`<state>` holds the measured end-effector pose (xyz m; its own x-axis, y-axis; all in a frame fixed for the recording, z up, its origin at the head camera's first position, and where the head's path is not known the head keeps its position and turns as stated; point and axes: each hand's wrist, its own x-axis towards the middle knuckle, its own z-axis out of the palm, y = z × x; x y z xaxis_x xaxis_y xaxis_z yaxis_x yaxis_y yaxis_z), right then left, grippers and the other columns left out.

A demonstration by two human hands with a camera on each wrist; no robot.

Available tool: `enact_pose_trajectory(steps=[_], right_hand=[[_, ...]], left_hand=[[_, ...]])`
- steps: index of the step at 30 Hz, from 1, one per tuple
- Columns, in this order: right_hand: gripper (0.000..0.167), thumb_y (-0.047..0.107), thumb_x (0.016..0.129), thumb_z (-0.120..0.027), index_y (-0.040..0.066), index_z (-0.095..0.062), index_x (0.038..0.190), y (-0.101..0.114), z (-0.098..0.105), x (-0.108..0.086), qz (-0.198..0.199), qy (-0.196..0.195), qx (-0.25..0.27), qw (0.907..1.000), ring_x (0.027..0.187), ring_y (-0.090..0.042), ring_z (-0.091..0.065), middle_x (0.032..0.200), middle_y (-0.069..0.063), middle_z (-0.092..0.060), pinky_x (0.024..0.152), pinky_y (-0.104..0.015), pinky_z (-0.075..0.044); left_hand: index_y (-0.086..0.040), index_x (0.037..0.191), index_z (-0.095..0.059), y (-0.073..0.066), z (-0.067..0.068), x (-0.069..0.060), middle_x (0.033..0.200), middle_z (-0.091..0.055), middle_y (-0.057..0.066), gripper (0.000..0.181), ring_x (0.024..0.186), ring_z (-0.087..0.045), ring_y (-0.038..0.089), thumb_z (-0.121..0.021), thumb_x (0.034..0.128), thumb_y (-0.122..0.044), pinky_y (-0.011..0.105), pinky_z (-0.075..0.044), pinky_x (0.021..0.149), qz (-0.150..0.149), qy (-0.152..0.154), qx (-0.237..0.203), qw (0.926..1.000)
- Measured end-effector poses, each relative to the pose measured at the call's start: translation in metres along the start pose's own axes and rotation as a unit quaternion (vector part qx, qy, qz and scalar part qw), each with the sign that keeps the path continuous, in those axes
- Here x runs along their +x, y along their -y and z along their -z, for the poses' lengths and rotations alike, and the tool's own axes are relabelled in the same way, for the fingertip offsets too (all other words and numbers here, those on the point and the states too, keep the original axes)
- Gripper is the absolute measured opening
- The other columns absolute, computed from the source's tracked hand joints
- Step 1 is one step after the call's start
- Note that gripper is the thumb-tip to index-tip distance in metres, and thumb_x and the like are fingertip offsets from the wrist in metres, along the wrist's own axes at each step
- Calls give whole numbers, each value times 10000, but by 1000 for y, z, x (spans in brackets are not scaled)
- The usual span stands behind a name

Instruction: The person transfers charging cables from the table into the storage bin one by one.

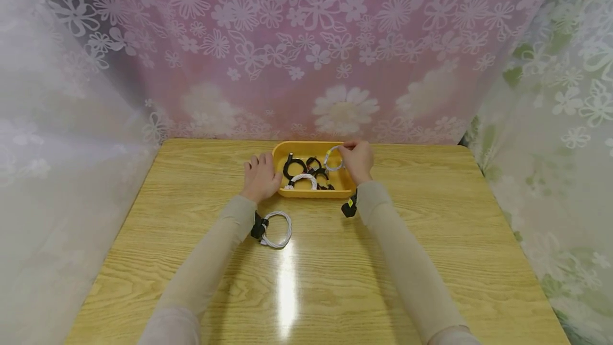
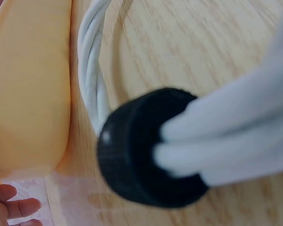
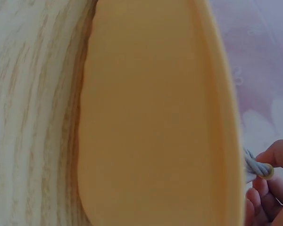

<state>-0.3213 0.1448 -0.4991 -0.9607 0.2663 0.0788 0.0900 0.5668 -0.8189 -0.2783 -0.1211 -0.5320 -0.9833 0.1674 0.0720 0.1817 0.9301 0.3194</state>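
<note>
Over the right end of a yellow tray (image 1: 316, 194), my right hand (image 1: 358, 161) pinches a coiled whitish-grey cable (image 1: 326, 159) with a bit of yellow on it. The right wrist view catches that twisted cable (image 3: 255, 165) between thumb and fingers, beyond the tray's wall (image 3: 155, 113). My left hand (image 1: 261, 177) rests against the tray's left edge, fingers spread and holding nothing. Inside the tray lie a black coiled cable (image 1: 288, 168), a white coiled cable (image 1: 303, 176) and smaller dark coils (image 1: 325, 175).
Below my left wrist, on the wooden table (image 1: 431, 260), lies another white coiled cable (image 1: 289, 230). A black band (image 2: 132, 150) round white cable looms close in the left wrist view. Behind the table hangs a pink floral curtain (image 1: 287, 68).
</note>
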Motion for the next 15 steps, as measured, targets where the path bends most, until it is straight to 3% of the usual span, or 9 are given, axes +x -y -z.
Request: enact_pose_trajectory(steps=[8, 15], right_hand=[[159, 191, 912, -659, 63, -752, 932, -1, -10, 0, 653, -312, -853, 9937, 729, -256, -629, 845, -87, -704, 643, -417, -498], [157, 157, 912, -649, 43, -754, 935, -3, -12, 0, 960, -561, -844, 9902, 686, -263, -627, 816, -105, -697, 598, -433, -494]], left_hand=[[-66, 999, -360, 2, 0, 0, 975, -368, 132, 178, 916, -315, 351, -414, 961, -232, 469, -196, 795, -54, -19, -39, 10000], [-65, 1020, -364, 0, 2, -1, 980, -366, 126, 186, 923, -319, 351, -414, 966, -236, 467, -202, 799, -36, 43, -29, 10000]])
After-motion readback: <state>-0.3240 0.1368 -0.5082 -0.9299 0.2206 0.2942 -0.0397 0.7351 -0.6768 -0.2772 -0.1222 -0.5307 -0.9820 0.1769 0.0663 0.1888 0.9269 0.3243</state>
